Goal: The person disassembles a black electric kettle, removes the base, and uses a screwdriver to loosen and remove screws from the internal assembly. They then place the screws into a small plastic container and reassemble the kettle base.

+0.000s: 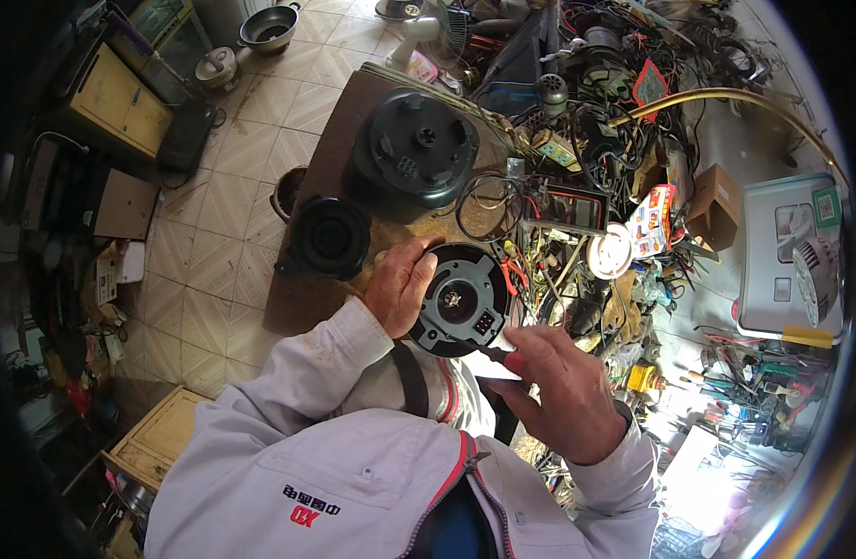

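My left hand (402, 284) grips the left rim of a round black base disc (461, 300), which has a metal centre and a small connector on its face. My right hand (558, 387) holds a red-handled screwdriver (502, 357) whose shaft points at the disc's lower edge. Both hands are over the near edge of a brown workbench (335, 168). The disc is tilted up toward me.
A large black appliance body (417, 144) lies upside down on the bench, and a black ring-shaped part (330, 238) sits to its left. A multimeter (570, 210) with leads, tangled wires and several tools crowd the right. A wooden crate (158, 438) stands at lower left on the tiled floor.
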